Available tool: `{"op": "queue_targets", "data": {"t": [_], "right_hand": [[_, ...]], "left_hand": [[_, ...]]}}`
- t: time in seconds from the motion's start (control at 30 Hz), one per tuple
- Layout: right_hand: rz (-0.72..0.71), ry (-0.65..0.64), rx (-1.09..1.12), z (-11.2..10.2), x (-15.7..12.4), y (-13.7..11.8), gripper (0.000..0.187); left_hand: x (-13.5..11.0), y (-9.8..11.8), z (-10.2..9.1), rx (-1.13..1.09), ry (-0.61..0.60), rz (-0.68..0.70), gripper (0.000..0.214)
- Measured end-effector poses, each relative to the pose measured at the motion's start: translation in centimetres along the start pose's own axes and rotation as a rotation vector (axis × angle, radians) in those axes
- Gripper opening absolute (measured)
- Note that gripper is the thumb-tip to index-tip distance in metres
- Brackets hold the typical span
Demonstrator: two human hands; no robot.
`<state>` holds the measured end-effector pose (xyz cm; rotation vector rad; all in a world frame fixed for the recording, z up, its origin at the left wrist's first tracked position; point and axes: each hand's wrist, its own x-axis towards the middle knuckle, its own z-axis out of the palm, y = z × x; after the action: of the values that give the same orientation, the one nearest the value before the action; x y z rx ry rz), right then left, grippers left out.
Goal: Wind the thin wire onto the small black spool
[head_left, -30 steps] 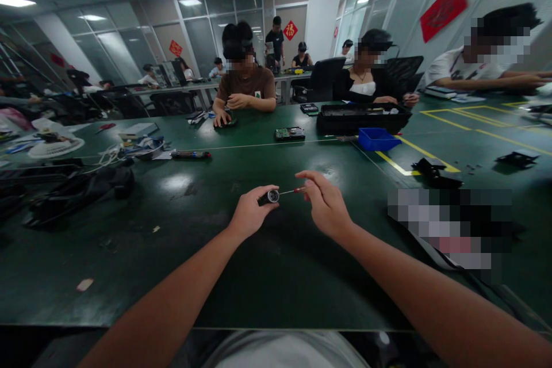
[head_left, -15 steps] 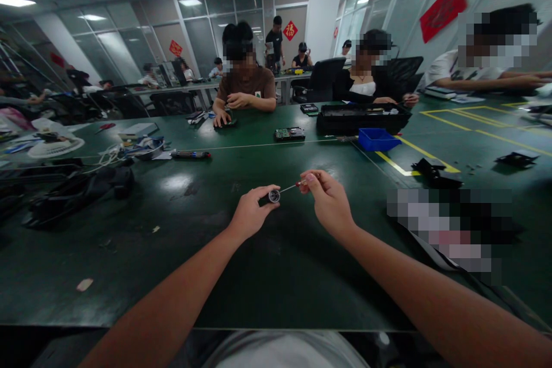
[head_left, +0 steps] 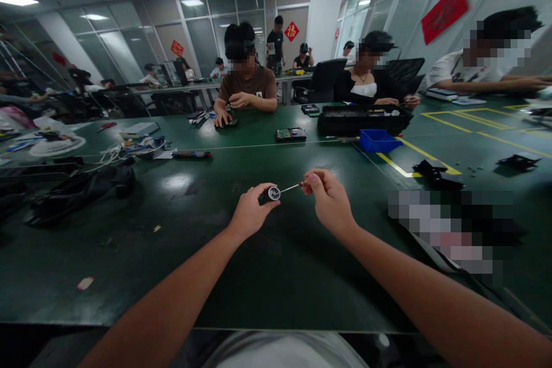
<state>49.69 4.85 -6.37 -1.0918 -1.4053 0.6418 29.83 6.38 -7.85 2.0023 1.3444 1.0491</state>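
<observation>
Between the thumb and fingers of my left hand [head_left: 254,207] is a small round part [head_left: 273,193], dark on the outside with a silvery ring at the end turned toward me. My right hand [head_left: 330,198] is closed round the reddish handle of a screwdriver [head_left: 290,188]. Its thin metal shaft points left, and the tip reaches the open face of the round part. Whether the tip touches anything inside is too small to tell. Both hands are held above the green table [head_left: 267,276].
Ahead lie a hard drive [head_left: 291,134], a blue bin [head_left: 378,141] and a long black case [head_left: 364,121]. Black brackets [head_left: 437,173] are on the right. A black bag [head_left: 86,192] and a pen-like tool [head_left: 191,154] lie on the left. Co-workers sit across the table.
My right hand has shifted very slightly right, with the screwdriver still at the round part. My left hand keeps its hold, and the part's face is tilted a little differently.
</observation>
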Motion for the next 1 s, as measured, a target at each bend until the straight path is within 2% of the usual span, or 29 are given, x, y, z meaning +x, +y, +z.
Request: {"op": "queue_targets", "data": {"t": [0.3, 0.47, 0.6, 0.73, 0.9, 1.0], "right_hand": [[-0.051, -0.003, -0.096, -0.3, -0.1, -0.5, 0.024], [-0.065, 0.009, -0.288, -0.7, -0.1, -1.2, 0.03], [-0.135, -0.041, -0.242, -0.6, -0.4, -1.0, 0.022], [-0.095, -0.107, -0.197, -0.5, -0.3, -0.5, 0.023], [-0.098, -0.063, -0.328, -0.6, 0.1, -0.6, 0.036], [-0.117, -0.069, -0.311, -0.7, 0.0, -0.5, 0.027]], "left_hand": [[-0.1, -0.7, 0.1, 0.033, -0.023, 0.065, 0.036], [-0.1, -0.7, 0.2, 0.077, -0.008, 0.065, 0.037], [-0.1, -0.9, 0.2, 0.093, -0.002, 0.062, 0.036], [0.1, -1.2, 0.0, 0.075, 0.013, 0.06, 0.036], [0.0, -1.1, 0.1, 0.108, -0.007, 0.059, 0.037], [-0.1, -0.9, 0.2, 0.119, -0.026, 0.06, 0.038]]}}
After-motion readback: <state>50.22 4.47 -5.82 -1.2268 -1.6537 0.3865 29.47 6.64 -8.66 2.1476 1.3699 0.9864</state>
